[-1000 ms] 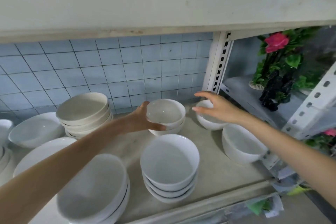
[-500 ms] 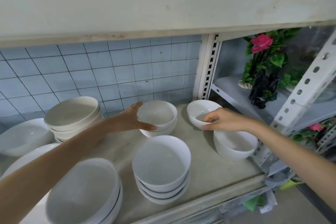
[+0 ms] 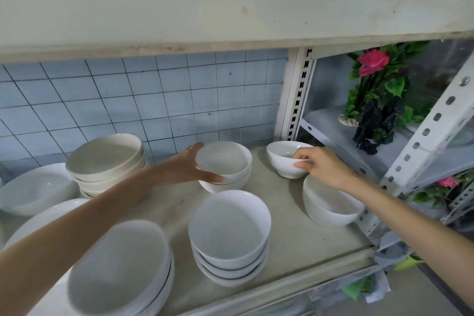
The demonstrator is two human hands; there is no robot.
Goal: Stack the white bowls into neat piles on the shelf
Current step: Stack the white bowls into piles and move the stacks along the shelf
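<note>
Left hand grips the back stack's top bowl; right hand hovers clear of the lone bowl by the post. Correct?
Not quite: in the head view the right hand pinches the rim of the lone bowl. The left hand does grip the top bowl.

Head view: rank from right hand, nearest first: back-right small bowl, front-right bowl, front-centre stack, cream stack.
1. Small bowl, back right: right hand pinches its rim.
2. Front-right bowl, under the wrist.
3. Front-centre stack, to the hand's left.
4. Cream stack, far back left.
</note>
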